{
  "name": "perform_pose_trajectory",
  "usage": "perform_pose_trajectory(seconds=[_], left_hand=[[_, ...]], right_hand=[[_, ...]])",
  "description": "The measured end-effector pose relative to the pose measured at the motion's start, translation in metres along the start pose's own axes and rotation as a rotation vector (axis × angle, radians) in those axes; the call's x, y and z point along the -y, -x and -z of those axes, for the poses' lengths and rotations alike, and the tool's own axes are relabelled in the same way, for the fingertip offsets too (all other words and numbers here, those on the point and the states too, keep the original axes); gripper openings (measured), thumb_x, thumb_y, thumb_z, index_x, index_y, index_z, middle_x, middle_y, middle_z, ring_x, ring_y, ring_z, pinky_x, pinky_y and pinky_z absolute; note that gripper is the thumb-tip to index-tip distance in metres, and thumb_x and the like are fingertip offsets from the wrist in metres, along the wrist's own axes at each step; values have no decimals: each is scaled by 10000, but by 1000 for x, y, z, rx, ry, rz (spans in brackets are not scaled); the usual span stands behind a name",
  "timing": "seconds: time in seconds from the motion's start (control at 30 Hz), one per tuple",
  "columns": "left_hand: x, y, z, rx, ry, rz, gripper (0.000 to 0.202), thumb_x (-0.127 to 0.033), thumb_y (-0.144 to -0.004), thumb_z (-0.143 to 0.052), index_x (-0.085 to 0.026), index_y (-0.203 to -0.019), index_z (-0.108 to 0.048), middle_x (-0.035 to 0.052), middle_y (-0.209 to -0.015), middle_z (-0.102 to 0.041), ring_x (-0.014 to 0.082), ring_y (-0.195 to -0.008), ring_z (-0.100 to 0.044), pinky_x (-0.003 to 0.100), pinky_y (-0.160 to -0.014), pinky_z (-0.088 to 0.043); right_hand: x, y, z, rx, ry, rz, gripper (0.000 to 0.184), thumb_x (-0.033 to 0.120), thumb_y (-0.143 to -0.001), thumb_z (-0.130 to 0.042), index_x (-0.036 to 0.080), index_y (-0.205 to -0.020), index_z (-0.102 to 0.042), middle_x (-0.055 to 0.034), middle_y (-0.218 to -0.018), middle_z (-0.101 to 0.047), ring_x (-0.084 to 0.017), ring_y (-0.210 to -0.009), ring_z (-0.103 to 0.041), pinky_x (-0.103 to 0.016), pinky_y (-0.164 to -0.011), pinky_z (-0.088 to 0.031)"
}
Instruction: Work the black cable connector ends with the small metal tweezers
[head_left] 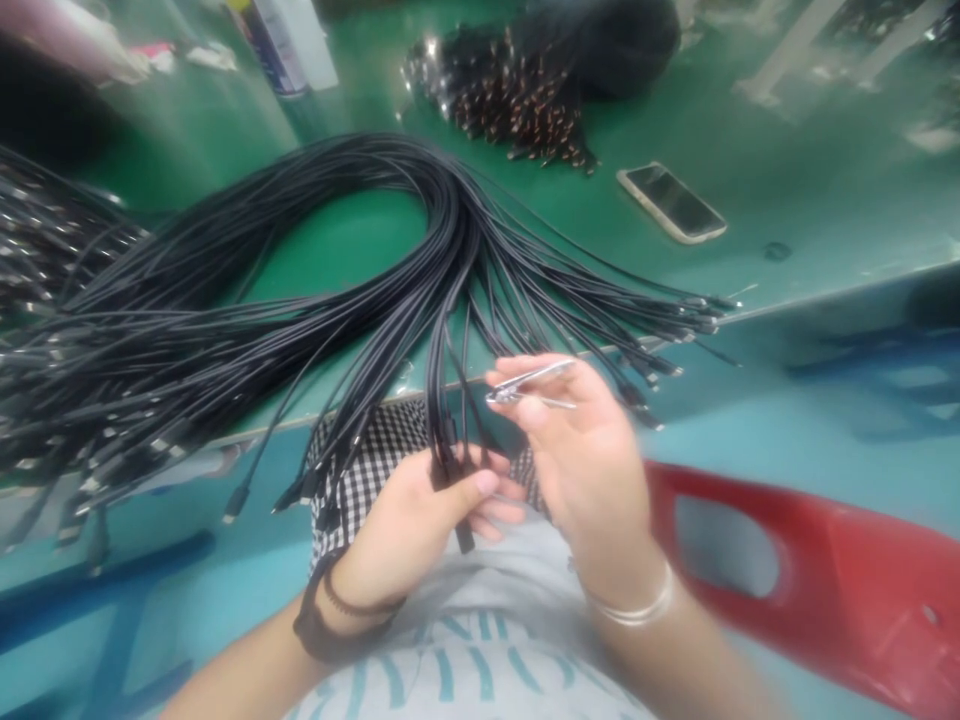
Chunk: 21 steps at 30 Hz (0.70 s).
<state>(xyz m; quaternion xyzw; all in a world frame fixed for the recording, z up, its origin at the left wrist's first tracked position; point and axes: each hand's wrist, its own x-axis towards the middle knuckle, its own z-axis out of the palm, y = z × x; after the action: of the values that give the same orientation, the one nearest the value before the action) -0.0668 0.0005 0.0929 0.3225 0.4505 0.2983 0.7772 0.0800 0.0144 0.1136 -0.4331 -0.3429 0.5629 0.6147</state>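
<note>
Several black cable ends with plugs [448, 468] are gripped in my left hand [420, 500], thumb pressed across them. One plug sticks out below the fingers. Close by on the right, my right hand [585, 440] is closed on a small silver nail clipper [532, 382], held between thumb and fingers above the cable ends and apart from them. A thick bundle of black cables [442, 200] loops across the green table, its many plug ends fanning over the front edge to both sides. The picture is somewhat blurred.
On the green table [360, 235] lie a phone [675, 203] at right and another cable bundle [517, 100] at the back. A spray can [274, 45] stands at back left. A red plastic piece with an oval opening [817, 540] is at lower right.
</note>
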Motion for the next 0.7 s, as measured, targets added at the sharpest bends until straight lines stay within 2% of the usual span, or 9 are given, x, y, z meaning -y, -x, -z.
perform_pose_trajectory(seconds=[0.13, 0.3, 0.47, 0.7], left_hand=[[-7, 1, 4, 105, -23, -49, 157, -270, -871, -663, -143, -955, -698, 81, -817, -757, 205, -717, -740, 228, -567, -583], [-15, -2, 7, 196, -27, -77, 188, -295, -870, -662, -163, -995, -714, 73, -813, -748, 210, -672, -740, 223, -515, -572], [-16, -4, 8, 209, -46, -65, 191, -336, -852, -681, -177, -950, -721, 54, -780, -735, 195, -619, -729, 207, -484, -541], [-17, -4, 7, 209, -76, -77, 138, -301, -882, -643, -182, -893, -712, 46, -780, -727, 171, -618, -709, 220, -539, -541]], right_hand=[[2, 12, 8, -79, 116, -104, 156, 183, -782, -731, 244, -917, -683, 15, -876, -689, -123, -789, -666, -229, -727, -566], [0, 19, 10, -81, 74, -187, 150, 259, -796, -713, 219, -927, -650, -29, -899, -712, -197, -852, -709, -328, -784, -593], [-1, 18, 9, -94, 50, -207, 136, 250, -782, -725, 229, -896, -655, 4, -818, -713, -186, -808, -726, -296, -734, -614], [0, 17, 9, -95, 6, -233, 141, 207, -762, -751, 230, -874, -670, 18, -792, -733, -143, -728, -721, -237, -693, -604]])
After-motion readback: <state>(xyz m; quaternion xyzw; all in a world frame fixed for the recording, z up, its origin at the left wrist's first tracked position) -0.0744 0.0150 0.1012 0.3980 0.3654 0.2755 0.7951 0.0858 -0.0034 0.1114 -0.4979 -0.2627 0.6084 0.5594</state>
